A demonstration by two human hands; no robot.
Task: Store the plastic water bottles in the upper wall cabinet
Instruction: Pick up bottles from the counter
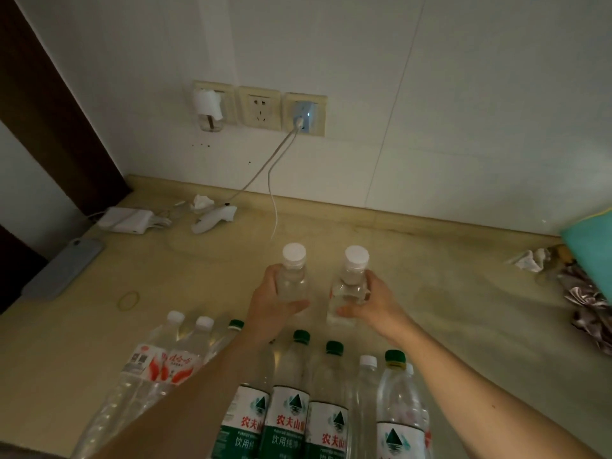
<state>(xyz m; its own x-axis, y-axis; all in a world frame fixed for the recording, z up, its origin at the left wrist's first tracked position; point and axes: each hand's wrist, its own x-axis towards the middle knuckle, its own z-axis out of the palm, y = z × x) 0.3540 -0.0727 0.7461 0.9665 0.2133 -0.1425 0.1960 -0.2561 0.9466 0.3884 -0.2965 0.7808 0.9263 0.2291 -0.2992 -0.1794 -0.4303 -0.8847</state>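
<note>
Bottles apparently gripped, one per hand

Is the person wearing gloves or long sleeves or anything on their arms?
No. The left hand and right hand are bare, with no gloves. Both forearms are bare too: no sleeves, watch, bracelet or rings show in this view.

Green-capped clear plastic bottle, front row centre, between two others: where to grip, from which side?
Probably best by the neck just under the green cap of the green-capped clear plastic bottle, coming from above. It stands upright with labelled bottles tight on both sides, so the body is boxed in; only the tapered top is free.
</note>
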